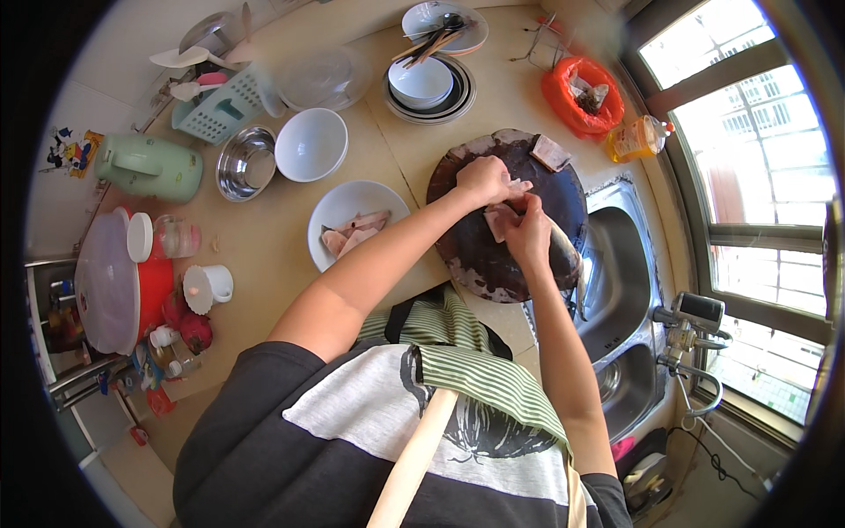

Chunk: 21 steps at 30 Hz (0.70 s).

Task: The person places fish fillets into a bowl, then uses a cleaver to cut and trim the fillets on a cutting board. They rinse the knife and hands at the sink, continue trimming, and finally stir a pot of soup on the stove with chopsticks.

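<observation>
- Left hand (484, 181): out over the board, fingers curled and pinched together on a pale strip (519, 187).
- Right hand (531, 236): just nearer and to the right, fingers bent, up against a pink fleshy piece (499, 221). Can't tell if it's clamped on that or only touching.
- Hands are close together, fingertips almost meeting.
- Both pieces are over the round dark cutting board (475, 264), around its middle.
- Another piece with a dark edge (551, 152) lies at the board's far right, apart from the hands.
- White bowl (319, 211) on the counter left of the board, with several pink cut pieces (359, 227) in it.
- Far left of that: second white bowl (311, 145) and steel bowl (238, 167), side by side; pale green jug (150, 167) farther left.
- Beyond the board: stacked bowls (421, 84).
- Far right: red bag-lined bin (572, 110), bottle of orange liquid (632, 141) beside it.
- Steel sink (616, 264) just right of the board.
</observation>
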Available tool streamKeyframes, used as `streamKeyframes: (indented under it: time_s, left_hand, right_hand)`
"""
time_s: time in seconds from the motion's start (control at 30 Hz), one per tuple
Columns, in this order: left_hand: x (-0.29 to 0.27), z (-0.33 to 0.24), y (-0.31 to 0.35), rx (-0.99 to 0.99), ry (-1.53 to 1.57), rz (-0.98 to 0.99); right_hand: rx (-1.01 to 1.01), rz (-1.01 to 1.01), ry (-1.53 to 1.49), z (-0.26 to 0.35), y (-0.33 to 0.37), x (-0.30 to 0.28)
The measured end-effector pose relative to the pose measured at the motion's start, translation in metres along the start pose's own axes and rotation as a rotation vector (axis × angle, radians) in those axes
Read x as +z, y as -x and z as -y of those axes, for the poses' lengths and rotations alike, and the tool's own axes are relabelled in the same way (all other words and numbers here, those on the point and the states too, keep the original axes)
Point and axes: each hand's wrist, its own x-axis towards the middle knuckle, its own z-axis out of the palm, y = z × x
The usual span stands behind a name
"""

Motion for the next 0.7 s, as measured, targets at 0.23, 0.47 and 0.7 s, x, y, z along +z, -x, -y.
streamKeyframes:
  time_s: [0.23, 0.47, 0.7]
  left_hand:
    - [-0.004, -0.005, 0.008, 0.103, -0.149, -0.049]
    - [-0.073, 0.019, 0.092, 0.033, 0.301, -0.147]
    - [-0.114, 0.082, 0.201, -0.245, 0.061, -0.207]
  right_hand:
    - [-0.018, -0.011, 0.160, 0.020, 0.021, 0.010]
    - [-0.106, 0.076, 0.413, 0.007, 0.033, 0.009]
    - [-0.176, 0.064, 0.524, 0.014, 0.031, 0.016]
